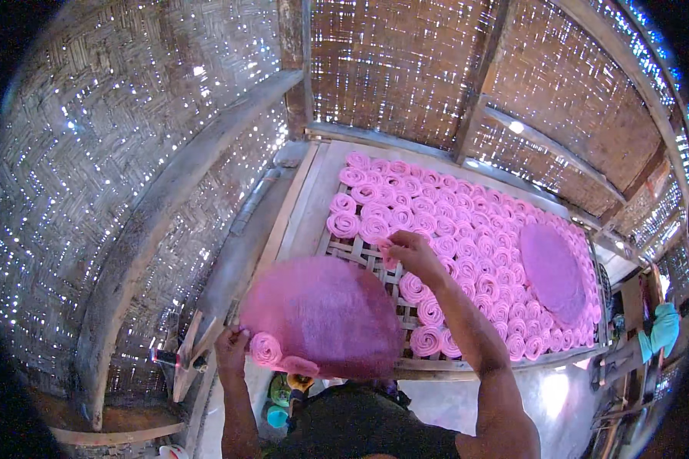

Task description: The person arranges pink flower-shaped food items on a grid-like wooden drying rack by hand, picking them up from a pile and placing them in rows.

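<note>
My left hand (233, 339) grips the left edge of a large round pink tray (327, 310), which is tilted and a little blurred. Near that hand a pink coil of strands (265, 349) lies on the tray, with a flatter pink piece (298, 366) beside it. My right hand (411, 249) pinches a small pink coil (388, 254) just above the open slats of a woven rack (353, 249). Many pink spiral coils (465, 246) cover the rack in close rows. A second round pink tray (553, 273) rests on the coils at the right.
Woven bamboo walls (390, 69) with timber posts stand close at the left and behind the rack. A wooden edge (284, 224) borders the rack's left side. Below stands a light blue cup (277, 417). Another person (659, 335) in a turquoise top is at the far right.
</note>
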{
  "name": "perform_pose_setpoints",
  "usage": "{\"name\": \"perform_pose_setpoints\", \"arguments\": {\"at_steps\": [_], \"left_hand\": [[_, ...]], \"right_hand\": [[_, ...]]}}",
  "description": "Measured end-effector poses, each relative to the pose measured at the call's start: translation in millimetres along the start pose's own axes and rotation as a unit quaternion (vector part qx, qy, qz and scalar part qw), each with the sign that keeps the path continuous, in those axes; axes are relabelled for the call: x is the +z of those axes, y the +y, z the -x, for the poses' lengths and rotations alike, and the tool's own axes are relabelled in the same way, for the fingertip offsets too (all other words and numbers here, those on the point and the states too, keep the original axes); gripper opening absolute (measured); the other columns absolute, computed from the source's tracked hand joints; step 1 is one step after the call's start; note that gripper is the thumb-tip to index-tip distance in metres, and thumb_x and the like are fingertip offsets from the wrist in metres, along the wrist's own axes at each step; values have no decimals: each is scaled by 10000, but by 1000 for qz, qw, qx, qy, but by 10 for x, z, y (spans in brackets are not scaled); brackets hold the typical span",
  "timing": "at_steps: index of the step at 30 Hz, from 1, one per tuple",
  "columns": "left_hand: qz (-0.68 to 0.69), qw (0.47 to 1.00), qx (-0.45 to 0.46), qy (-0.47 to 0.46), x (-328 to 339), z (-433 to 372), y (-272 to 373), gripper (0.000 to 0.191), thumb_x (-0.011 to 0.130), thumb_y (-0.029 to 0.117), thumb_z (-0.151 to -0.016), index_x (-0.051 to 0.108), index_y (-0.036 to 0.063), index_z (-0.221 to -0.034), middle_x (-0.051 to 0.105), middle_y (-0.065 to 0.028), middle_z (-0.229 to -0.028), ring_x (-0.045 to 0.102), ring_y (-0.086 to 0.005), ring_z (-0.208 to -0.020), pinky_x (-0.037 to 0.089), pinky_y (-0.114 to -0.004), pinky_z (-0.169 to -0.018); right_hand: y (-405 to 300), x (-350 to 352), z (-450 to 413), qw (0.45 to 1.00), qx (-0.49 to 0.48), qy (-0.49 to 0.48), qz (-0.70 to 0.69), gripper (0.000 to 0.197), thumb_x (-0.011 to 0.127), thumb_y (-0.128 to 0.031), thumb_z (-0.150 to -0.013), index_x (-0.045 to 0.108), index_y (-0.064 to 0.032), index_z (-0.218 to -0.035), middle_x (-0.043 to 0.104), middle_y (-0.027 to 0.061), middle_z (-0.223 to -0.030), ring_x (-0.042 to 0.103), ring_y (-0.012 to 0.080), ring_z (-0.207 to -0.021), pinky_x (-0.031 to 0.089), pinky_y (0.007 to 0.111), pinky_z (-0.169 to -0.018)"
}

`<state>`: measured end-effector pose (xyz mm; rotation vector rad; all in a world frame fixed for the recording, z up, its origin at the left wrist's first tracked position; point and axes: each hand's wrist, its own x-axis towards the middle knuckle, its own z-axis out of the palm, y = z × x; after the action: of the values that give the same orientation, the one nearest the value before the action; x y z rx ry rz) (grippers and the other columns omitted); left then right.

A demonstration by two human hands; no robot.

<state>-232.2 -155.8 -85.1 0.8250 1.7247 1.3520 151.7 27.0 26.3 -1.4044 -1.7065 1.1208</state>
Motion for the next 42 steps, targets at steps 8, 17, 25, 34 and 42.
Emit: {"name": "perform_pose_setpoints", "arguments": {"at_steps": [8, 17, 25, 34, 42], "left_hand": [[-67, 988, 141, 0, 220, -45, 226, 144, 625, 67, -837, 665, -28, -938, 672, -58, -778, 603, -116, -632, 494, -260, -581], [-128, 980, 141, -64, 427, -134, 771, 157, 628, 90, -833, 673, -8, -946, 678, -87, -756, 620, -119, -653, 495, -272, -613], [-113, 947, 230, -193, 1099, -581, 1444, 269, 659, 156, -829, 652, -3, -1047, 691, -132, -899, 656, -186, -797, 506, -304, -730], [-454, 814, 349, -103, 618, -597, 477, 384, 574, 296, -881, 581, 22, -1151, 543, -223, -1226, 483, -394, -1167, 388, -465, -985], [-375, 862, 327, -94, 562, -194, 258, 277, 623, 189, -829, 589, 13, -1040, 512, -221, -1203, 471, -394, -1158, 388, -476, -964]], "right_hand": [[231, 285, 310, 824, -222, 237, 463, 565, 722, -377, -742, 567, -51, -1176, 603, 189, -1096, 578, 379, -968, 464, 480, -804], [29, 925, 693, 929, -168, 1, 329, 462, 696, -374, -781, 630, -42, -1095, 628, 168, -1088, 579, 385, -974, 442, 469, -841], [185, 482, 657, 995, -8, 90, 39, 199, 647, -121, -823, 639, 34, -948, 633, 107, -744, 598, 168, -676, 474, 315, -613], [182, 366, 877, 974, 1, 193, 122, 261, 650, -174, -811, 632, 28, -976, 645, 192, -864, 645, 302, -770, 498, 381, -684], [-28, 501, 1045, 984, 8, 167, 59, 225, 649, -98, -841, 612, 28, -1023, 641, 81, -805, 613, 133, -695, 490, 273, -616]]}}
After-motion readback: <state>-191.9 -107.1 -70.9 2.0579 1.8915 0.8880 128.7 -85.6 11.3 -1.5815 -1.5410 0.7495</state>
